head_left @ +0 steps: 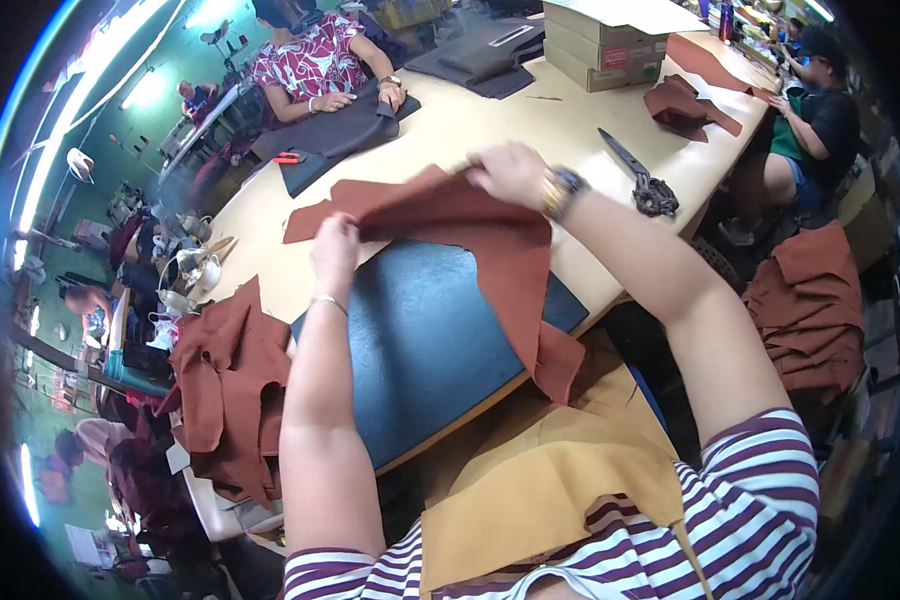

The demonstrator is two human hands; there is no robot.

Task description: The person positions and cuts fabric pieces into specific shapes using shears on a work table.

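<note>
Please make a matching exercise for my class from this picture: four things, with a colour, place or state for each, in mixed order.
Things:
1. Cloth between the left hand and right hand
2. Apron
3. Large scissors
4. Dark board

Descriptions:
A. Lying on the table
B. Mustard yellow
C. Partly hidden by cloth
D. Rust brown

Pairs: 1-D, 2-B, 3-A, 4-C
</note>
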